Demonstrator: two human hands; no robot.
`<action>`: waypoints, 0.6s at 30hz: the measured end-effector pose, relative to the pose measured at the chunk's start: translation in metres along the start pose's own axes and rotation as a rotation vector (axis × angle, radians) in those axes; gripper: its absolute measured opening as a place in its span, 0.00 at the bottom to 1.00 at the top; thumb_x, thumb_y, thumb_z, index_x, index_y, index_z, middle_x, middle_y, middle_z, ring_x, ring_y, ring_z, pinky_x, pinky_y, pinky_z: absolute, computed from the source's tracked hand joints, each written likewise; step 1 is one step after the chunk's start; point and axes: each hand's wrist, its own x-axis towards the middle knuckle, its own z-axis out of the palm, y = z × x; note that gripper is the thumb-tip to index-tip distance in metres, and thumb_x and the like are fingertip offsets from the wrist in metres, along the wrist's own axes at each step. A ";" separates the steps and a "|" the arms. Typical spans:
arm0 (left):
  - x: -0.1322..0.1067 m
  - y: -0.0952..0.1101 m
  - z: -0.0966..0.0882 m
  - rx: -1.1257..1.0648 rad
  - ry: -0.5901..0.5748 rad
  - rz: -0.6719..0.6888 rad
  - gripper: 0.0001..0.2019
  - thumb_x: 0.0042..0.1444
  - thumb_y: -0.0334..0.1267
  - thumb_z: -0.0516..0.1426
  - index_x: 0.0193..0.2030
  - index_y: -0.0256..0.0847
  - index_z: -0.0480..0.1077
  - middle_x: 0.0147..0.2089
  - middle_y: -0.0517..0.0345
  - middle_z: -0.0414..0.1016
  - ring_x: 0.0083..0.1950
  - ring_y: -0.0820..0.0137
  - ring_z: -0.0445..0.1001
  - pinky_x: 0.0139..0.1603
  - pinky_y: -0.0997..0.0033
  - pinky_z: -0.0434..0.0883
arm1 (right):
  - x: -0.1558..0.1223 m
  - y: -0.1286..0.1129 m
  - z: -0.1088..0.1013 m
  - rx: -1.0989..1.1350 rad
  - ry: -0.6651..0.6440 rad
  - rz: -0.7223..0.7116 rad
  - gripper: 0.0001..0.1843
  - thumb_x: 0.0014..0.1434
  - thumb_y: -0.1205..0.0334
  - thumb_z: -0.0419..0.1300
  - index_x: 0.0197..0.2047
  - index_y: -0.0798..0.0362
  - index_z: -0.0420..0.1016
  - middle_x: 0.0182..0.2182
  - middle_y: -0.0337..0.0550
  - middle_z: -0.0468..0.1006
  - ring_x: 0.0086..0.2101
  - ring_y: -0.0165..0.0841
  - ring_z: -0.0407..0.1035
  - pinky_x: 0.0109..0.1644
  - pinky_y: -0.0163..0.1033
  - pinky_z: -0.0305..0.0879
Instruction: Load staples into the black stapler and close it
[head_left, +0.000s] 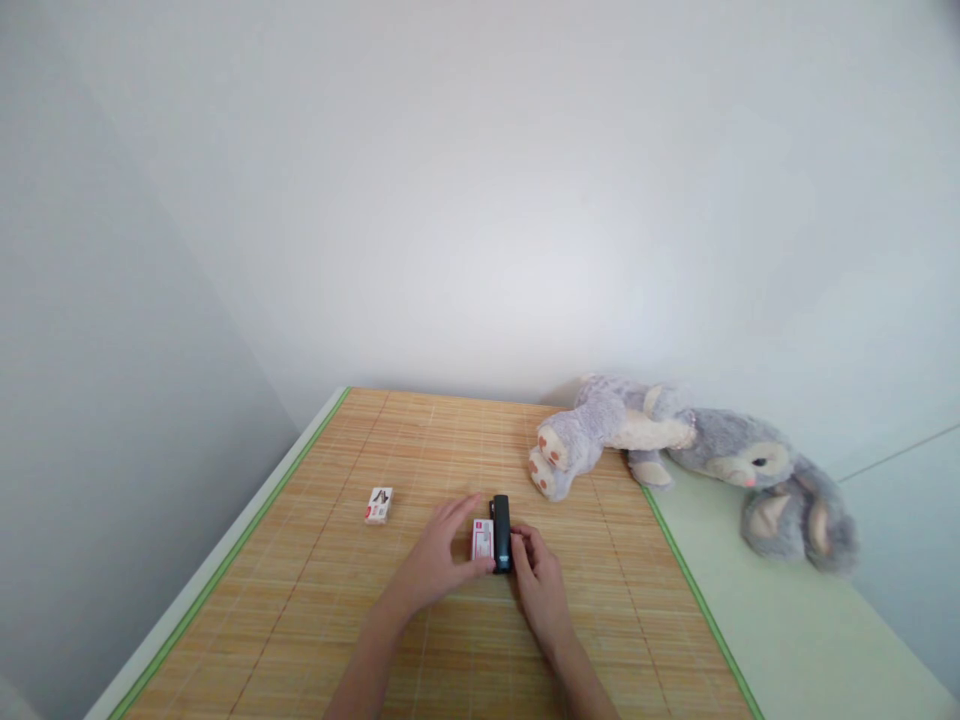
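Observation:
A black stapler [502, 532] lies lengthwise on the bamboo mat, pointing away from me. Right along its left side rests a small white and pink box [482, 540]. My left hand [437, 555] is open around the box's left side, fingers spread beyond it and the thumb tip by the near end of the box and stapler. On the other side, my right hand [541, 582] has its fingers curled in, with thumb and fingertips at the stapler's right edge. Its fingertips are partly hidden.
Farther left on the bamboo mat [330, 620] lies another small white box [379, 505] with a dark picture. A grey plush rabbit [652, 430] stretches across the back right, over the mat's green edge onto a pale surface [795, 640]. White walls [480, 200] stand behind and left.

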 end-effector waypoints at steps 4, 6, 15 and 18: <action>-0.014 -0.045 -0.057 0.185 0.442 -0.290 0.21 0.65 0.54 0.54 0.59 0.50 0.76 0.56 0.53 0.75 0.59 0.58 0.73 0.66 0.51 0.68 | -0.002 0.005 0.002 -0.005 0.003 0.012 0.27 0.71 0.39 0.51 0.58 0.51 0.73 0.38 0.45 0.82 0.36 0.40 0.76 0.42 0.43 0.73; -0.024 -0.068 -0.085 0.203 0.504 -0.395 0.26 0.64 0.57 0.53 0.60 0.45 0.75 0.51 0.50 0.76 0.51 0.56 0.75 0.59 0.48 0.72 | -0.004 0.008 0.004 -0.012 0.018 -0.008 0.29 0.71 0.40 0.52 0.64 0.51 0.68 0.43 0.46 0.82 0.38 0.40 0.76 0.45 0.45 0.74; 0.011 -0.071 -0.031 0.046 0.268 -0.453 0.21 0.65 0.52 0.52 0.58 0.47 0.75 0.46 0.57 0.84 0.43 0.63 0.81 0.47 0.64 0.74 | -0.009 0.010 0.012 -0.454 -0.110 -0.279 0.64 0.59 0.46 0.68 0.79 0.45 0.24 0.75 0.52 0.52 0.72 0.53 0.49 0.76 0.69 0.30; 0.035 -0.050 0.010 0.004 0.212 -0.396 0.20 0.66 0.50 0.53 0.59 0.48 0.74 0.49 0.55 0.84 0.47 0.63 0.81 0.51 0.64 0.73 | -0.009 0.010 0.014 -0.512 -0.115 -0.289 0.65 0.59 0.49 0.68 0.79 0.44 0.21 0.75 0.50 0.53 0.72 0.52 0.51 0.76 0.69 0.34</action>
